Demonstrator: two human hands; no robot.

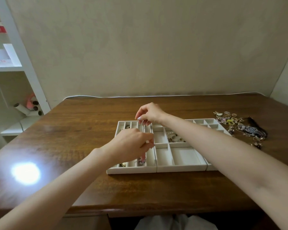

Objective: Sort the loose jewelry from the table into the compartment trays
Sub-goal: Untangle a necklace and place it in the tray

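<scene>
Thin silver chain with pink pendant [142,129], over a long slot of the white compartment tray [131,170], pinched by right hand [150,113] fingers at its far end, left hand [131,145] fingers midway: best lowered straight, pendant first.

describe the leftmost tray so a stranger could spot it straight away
On the wooden table, three white trays sit side by side. The leftmost tray lies under the left hand. Its neighbours have boxier cells; this one is split into long narrow slots running front to back.
</scene>
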